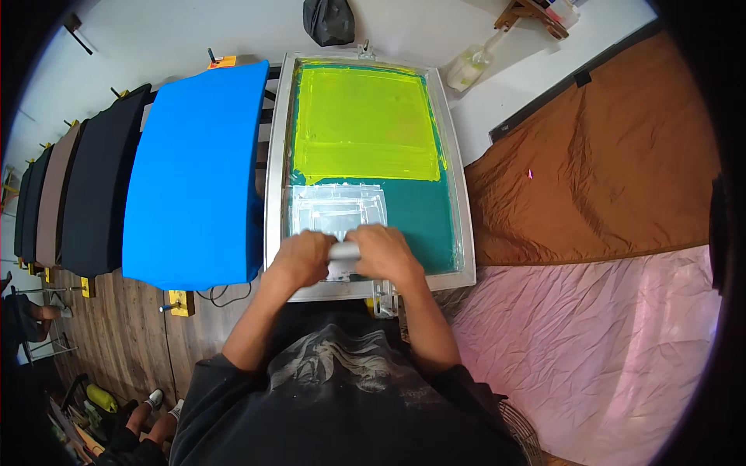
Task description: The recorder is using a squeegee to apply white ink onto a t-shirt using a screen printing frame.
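A screen-printing frame (468,233) with a metal rim lies before me. Its green mesh (423,225) carries a large layer of yellow-green ink (365,113) on the far part. Clear, shiny film or tape strips (338,206) cover the near left part of the mesh. Over the frame's near part, my left hand (305,258) and my right hand (382,250) are closed round a pale grey-white cylindrical bar (344,251), one at each end. My fingers hide most of it, and its kind cannot be made out. A metal clamp (384,298) sits below my right hand.
To the left stands a blue fabric-covered board (194,171), with black (105,182) and brown (57,198) ones beyond. Brown (598,155) and pinkish (583,342) sheets spread at right. A black bag (328,22) hangs at the back. Another person's legs (151,423) show lower left.
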`<state>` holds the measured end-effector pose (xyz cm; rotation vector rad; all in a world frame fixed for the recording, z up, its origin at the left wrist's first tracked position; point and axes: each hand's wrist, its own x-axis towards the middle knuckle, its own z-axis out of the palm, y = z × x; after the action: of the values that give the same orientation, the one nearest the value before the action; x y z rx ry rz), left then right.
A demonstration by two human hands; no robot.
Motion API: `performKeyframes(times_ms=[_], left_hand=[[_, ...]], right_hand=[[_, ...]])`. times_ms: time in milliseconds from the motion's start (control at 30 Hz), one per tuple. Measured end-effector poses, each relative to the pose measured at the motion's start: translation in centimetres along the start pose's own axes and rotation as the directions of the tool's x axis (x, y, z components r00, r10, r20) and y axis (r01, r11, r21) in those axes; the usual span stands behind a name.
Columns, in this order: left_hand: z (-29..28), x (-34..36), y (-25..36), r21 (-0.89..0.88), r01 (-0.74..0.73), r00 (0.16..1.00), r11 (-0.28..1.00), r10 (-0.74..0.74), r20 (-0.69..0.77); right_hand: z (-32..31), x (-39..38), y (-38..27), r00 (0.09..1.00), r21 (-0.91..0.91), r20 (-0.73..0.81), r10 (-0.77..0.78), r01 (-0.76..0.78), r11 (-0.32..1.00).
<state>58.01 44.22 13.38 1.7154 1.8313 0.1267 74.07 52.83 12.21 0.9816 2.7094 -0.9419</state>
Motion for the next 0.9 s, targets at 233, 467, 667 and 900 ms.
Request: performKeyframes(times_ms=[233, 467, 667, 900], left_hand=[[1.1, 2.5, -1.4, -0.024, 0.029, 0.978, 0.999, -0.034, -0.206], [4.0, -1.3, -0.2, -0.027, -0.104, 0.933, 0.994, 0.088, -0.35], [3.8, -3.8, 0.9, -0.071, -0.048, 0.981, 0.996, 0.034, -0.189], [0.0, 0.7, -0.4, -0.005, -0.035, 0.966, 0.999, 0.033, -0.255]], right_hand=[[0.5, 3.0, 0.9, 0.991, -0.037, -0.124, 0.056, -0.061, 0.997], [4.5, -1.6, -0.3, 0.95, -0.063, -0.312, -0.024, 0.005, 0.998], [3.6, -4.4, -1.8, 0.985, -0.026, -0.173, -0.008, 0.003, 1.0], [0.1, 1.1, -0.2, 0.984, -0.07, -0.179, -0.022, 0.01, 0.998]])
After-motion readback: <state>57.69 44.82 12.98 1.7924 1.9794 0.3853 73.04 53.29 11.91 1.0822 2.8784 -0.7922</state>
